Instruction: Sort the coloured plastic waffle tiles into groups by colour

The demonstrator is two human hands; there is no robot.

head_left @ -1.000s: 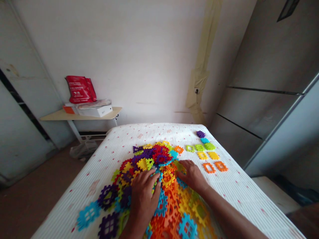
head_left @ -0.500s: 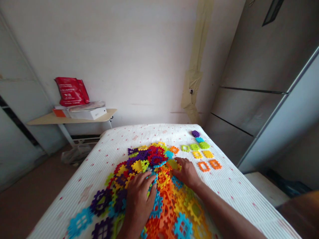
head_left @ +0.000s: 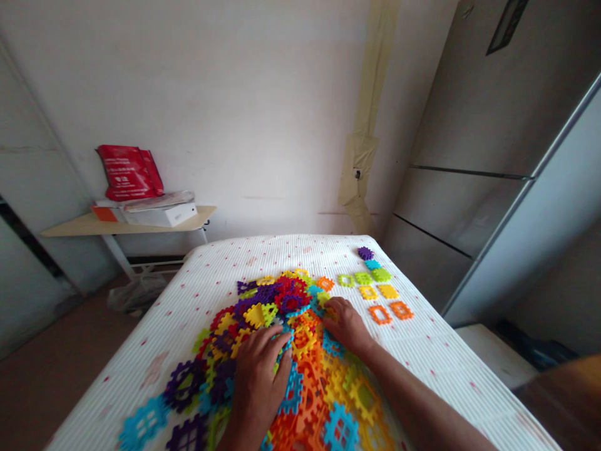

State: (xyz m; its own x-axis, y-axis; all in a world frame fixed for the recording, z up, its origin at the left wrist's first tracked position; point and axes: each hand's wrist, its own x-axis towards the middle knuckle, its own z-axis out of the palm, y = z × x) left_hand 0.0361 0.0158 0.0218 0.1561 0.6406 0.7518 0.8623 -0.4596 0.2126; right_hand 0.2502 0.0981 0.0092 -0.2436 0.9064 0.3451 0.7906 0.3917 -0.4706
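Observation:
A heap of colourful toothed plastic building tiles (head_left: 307,401) lies on the white cloth. My left hand (head_left: 260,373) rests on the middle of the heap, palm down, fingers extended and apart over blue and yellow tiles. At the heap's right edge my right hand (head_left: 348,329) has its fingers and thumb bent around a yellow tile (head_left: 330,312), which they partly hide. A light green tile (head_left: 323,299) is just beyond those fingers. Blue window-shaped tiles (head_left: 341,427) lie nearer me, between my forearms.
Apart from the heap, to the right, lie single tiles in short rows: green ones (head_left: 363,278), yellow ones (head_left: 389,292), orange ones (head_left: 401,310), a blue one and a purple one (head_left: 365,253). A side table (head_left: 75,227) with a red bag (head_left: 129,173) stands left; a grey fridge (head_left: 451,138) stands right.
The view has turned slightly, shifting everything a little left. My right fingers have closed in on the yellow tile, of which less shows. My left hand stays in place on the heap.

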